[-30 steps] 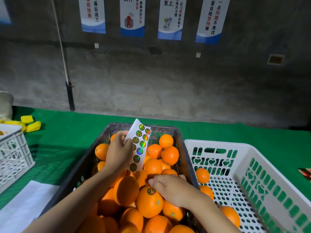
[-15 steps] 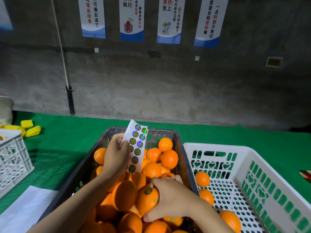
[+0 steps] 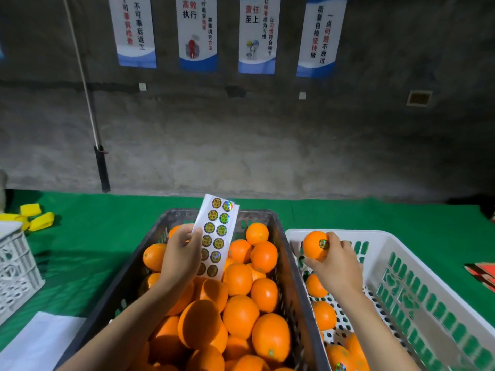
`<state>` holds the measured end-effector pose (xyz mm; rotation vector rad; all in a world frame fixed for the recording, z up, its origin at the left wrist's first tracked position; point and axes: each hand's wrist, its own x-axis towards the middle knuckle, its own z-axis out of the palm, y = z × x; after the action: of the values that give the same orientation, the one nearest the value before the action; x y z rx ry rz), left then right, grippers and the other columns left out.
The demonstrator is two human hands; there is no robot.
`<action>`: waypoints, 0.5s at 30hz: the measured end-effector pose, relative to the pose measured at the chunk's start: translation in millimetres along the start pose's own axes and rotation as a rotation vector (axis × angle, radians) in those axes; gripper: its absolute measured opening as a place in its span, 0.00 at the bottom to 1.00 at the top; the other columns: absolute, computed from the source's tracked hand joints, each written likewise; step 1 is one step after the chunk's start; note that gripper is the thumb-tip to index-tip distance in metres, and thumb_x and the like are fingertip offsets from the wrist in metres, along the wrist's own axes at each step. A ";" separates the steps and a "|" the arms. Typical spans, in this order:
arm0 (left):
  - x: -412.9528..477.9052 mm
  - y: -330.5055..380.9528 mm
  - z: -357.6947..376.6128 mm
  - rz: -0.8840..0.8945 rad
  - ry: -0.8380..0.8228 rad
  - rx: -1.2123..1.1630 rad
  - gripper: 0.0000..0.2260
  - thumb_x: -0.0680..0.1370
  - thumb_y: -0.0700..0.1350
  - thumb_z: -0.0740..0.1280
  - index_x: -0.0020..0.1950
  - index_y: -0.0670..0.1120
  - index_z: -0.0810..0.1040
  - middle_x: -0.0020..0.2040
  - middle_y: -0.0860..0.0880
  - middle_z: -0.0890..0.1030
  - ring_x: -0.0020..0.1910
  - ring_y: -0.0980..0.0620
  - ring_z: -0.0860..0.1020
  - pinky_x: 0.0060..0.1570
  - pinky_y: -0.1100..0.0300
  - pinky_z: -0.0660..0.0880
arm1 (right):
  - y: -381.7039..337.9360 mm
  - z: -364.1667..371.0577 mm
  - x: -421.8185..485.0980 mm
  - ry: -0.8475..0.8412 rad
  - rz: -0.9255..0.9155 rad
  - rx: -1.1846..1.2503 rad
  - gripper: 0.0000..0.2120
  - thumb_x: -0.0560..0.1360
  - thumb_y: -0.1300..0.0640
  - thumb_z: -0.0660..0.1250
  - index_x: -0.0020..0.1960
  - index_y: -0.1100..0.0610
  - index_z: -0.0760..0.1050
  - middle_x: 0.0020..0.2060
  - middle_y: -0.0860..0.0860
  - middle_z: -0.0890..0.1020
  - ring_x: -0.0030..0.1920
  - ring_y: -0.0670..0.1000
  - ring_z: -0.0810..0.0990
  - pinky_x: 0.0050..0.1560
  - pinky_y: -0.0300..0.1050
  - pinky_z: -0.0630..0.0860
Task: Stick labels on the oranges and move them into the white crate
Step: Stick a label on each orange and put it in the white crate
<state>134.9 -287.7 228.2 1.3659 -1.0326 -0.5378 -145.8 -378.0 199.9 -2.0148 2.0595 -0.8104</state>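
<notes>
1. The orange (image 3: 314, 246) is hanging over the 11 o'clock corner of the white crate (image 3: 375, 234), above its rim. It is carrying a shiny round label (image 3: 323, 243) on the side facing the camera.
2. The right hand (image 3: 336, 266) is grasping this orange, with its fingers and thumb curling round the fruit's 3-to-6 o'clock side.
3. The white crate is sitting on the green tabletop (image 3: 107, 223), at 3 o'clock of the grey crate (image 3: 128, 279), and their long walls are touching or nearly so. A few crated oranges (image 3: 324, 315) are lying along its 9 o'clock wall on the perforated floor.
4. The left hand (image 3: 182, 257) is pinching a sheet (image 3: 217, 236) by its 9 o'clock edge. It is holding the sheet upright over the far half of the grey crate, tilting slightly toward 1 o'clock. Two columns of round labels are showing on the sheet.
5. Heaped oranges (image 3: 241, 314) are filling the grey crate close to its rim.
6. At 9 o'clock on the tabletop a second white crate (image 3: 16, 266) is standing partly out of view.
   - Yellow pieces (image 3: 40, 220) are lying at 10 o'clock.
   - White paper (image 3: 34, 341) is lying at 7 o'clock.
   - A red-patterned thing (image 3: 482, 274), too cropped to identify, is poking in at 3 o'clock.
7. At 12 o'clock four posters (image 3: 198, 33) are hanging on the grey wall (image 3: 267, 145). A pole (image 3: 101, 167) is leaning against that wall at 11 o'clock.
</notes>
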 end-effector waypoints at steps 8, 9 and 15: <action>0.4 -2.4 1.8 0.013 -0.134 0.149 0.20 0.82 0.47 0.58 0.30 0.49 0.72 0.29 0.45 0.82 0.27 0.49 0.82 0.23 0.64 0.72 | 42.7 50.1 13.8 -0.547 0.126 -0.349 0.18 0.80 0.62 0.60 0.70 0.60 0.68 0.67 0.61 0.73 0.64 0.58 0.76 0.62 0.51 0.74; 0.3 -2.4 1.7 0.006 -0.155 0.151 0.20 0.82 0.48 0.58 0.30 0.49 0.71 0.30 0.44 0.83 0.27 0.48 0.82 0.23 0.64 0.72 | 43.6 65.9 23.1 -0.557 0.125 -0.305 0.19 0.83 0.63 0.56 0.74 0.63 0.66 0.71 0.61 0.71 0.68 0.58 0.73 0.67 0.50 0.71; 1.8 -3.8 2.5 0.018 -0.192 0.202 0.19 0.83 0.49 0.60 0.31 0.48 0.69 0.30 0.45 0.82 0.27 0.49 0.82 0.23 0.66 0.71 | 53.8 109.4 55.3 -0.542 0.055 -0.199 0.21 0.86 0.59 0.52 0.78 0.61 0.58 0.77 0.57 0.65 0.75 0.55 0.67 0.73 0.46 0.62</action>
<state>134.5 -291.2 224.8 1.5012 -1.2824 -0.5714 -147.2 -463.4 96.7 -1.9728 1.9120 -0.0277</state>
